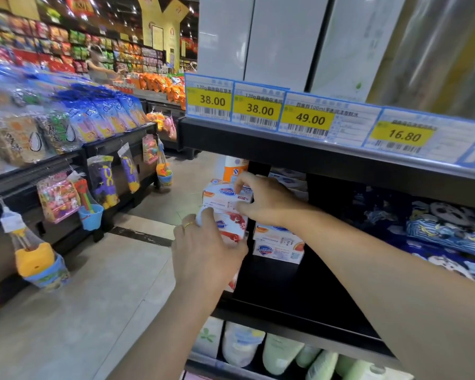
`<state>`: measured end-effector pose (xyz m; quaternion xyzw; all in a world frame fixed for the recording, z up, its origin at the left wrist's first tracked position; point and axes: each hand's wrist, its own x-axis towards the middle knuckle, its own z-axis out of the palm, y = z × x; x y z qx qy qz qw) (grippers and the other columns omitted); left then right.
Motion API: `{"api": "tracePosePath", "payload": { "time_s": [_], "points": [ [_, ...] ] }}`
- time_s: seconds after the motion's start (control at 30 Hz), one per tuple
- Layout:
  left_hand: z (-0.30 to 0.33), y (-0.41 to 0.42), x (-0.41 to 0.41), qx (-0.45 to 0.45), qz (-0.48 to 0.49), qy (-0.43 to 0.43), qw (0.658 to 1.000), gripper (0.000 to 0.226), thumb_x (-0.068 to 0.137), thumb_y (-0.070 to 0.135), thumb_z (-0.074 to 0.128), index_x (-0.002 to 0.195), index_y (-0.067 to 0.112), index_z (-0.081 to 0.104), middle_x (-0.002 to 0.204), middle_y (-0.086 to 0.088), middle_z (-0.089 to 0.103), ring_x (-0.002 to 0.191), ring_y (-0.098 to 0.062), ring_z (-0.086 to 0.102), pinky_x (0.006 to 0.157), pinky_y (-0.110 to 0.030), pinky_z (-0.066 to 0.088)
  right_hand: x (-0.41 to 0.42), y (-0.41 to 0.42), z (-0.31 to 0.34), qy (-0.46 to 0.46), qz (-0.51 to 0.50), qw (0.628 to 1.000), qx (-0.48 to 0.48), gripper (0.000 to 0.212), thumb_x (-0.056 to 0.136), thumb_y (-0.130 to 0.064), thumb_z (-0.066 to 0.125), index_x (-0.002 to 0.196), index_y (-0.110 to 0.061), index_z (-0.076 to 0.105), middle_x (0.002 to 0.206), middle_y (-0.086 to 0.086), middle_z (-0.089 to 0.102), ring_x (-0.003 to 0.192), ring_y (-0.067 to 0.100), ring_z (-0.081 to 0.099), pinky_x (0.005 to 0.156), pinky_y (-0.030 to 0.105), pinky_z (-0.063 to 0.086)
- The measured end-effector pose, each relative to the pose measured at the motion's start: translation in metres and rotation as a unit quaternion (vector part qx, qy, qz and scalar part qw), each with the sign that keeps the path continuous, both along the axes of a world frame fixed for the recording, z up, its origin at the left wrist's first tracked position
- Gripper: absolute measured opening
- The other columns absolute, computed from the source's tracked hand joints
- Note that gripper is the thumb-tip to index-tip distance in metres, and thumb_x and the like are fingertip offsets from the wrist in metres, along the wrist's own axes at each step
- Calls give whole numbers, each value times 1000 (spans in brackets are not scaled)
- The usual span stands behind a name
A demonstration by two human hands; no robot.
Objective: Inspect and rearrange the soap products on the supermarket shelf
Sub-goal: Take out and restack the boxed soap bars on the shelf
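My right hand [263, 200] pinches the top soap box [225, 197] at the shelf's [299, 305] left end, its long axis lying level, printed face toward me. My left hand [203, 248] curls round the red-and-white box below [231, 224], hiding its lower half. Both are white with a blue shield logo; the small print is unreadable.
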<state>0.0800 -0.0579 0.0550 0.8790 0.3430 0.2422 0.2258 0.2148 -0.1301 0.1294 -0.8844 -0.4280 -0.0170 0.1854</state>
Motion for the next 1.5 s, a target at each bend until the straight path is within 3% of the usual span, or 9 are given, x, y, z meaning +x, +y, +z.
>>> {"api": "tracePosePath", "payload": {
  "time_s": [0.2, 0.4, 0.63, 0.8, 0.9, 1.0, 1.17, 1.33, 1.5],
  "points": [
    [10, -1, -23, -12, 6, -51, 999, 83, 72, 68, 71, 138, 27, 43, 128, -2, 58, 120, -26, 46, 93, -40, 47, -10, -9, 3, -9, -15, 999, 49, 30, 92, -27, 67, 104, -45, 47, 117, -13, 47, 113, 16, 50, 87, 36, 45],
    [15, -34, -63, -38, -57, -86, 994, 92, 70, 62, 73, 145, 43, 23, 140, 10, 42, 124, -15, 37, 97, -32, 46, -24, -57, 20, 16, -44, 996, 73, 29, 96, -34, 66, 113, -53, 51, 122, -13, 60, 107, 10, 60, 91, 34, 56],
    [3, -89, -50, -81, -173, -96, 977, 99, 74, 66, 69, 149, 45, 7, 141, 13, 38, 130, -13, 31, 103, -29, 40, -10, -113, 15, 41, -48, 997, 48, 24, 94, -31, 69, 108, -46, 58, 122, -19, 55, 114, 4, 54, 87, 25, 38],
    [-7, -103, -26, -79, -120, -82, 986, 101, 79, 69, 64, 152, 35, 2, 150, 4, 36, 138, -19, 31, 106, -32, 42, 4, -116, 2, 15, -53, 997, 46, 24, 93, -29, 70, 106, -46, 57, 124, -14, 53, 118, 9, 46, 94, 28, 37],
    [-10, -110, -12, -49, -85, -59, 993, 103, 82, 66, 65, 156, 30, 4, 157, -2, 31, 142, -23, 30, 113, -34, 39, 7, -113, 0, -9, -57, 998, 4, 25, 93, -32, 68, 111, -45, 57, 129, -20, 52, 121, 10, 35, 99, 30, 32],
    [-16, -115, -2, -17, -50, -18, 998, 101, 80, 60, 71, 157, 22, 16, 158, -9, 32, 142, -27, 35, 114, -35, 37, 9, -112, -6, -28, -45, 998, -15, 27, 93, -31, 69, 115, -42, 58, 130, -20, 51, 119, 13, 37, 100, 29, 34],
    [-37, -119, 9, 16, -32, 25, 999, 103, 62, 57, 88, 144, 7, 50, 140, -23, 54, 128, -39, 51, 98, -46, 53, 17, -113, -14, -10, -21, 999, 40, 28, 89, -26, 74, 112, -38, 64, 125, -19, 47, 116, 9, 49, 106, 32, 42],
    [-42, -124, 14, 42, -28, 24, 998, 100, 63, 57, 87, 143, 8, 53, 142, -26, 50, 127, -41, 49, 94, -47, 54, 20, -112, -14, -20, -13, 999, 30, 28, 88, -28, 74, 113, -36, 63, 126, -15, 44, 117, 8, 50, 105, 32, 44],
    [-40, -118, 0, 68, -37, -32, 996, 95, 64, 64, 81, 142, 19, 51, 145, -16, 49, 122, -34, 45, 93, -47, 56, 11, -111, -9, -47, -20, 999, 15, 33, 87, -41, 72, 118, -39, 60, 128, -18, 42, 126, 11, 46, 107, 35, 43]
  ]
}}
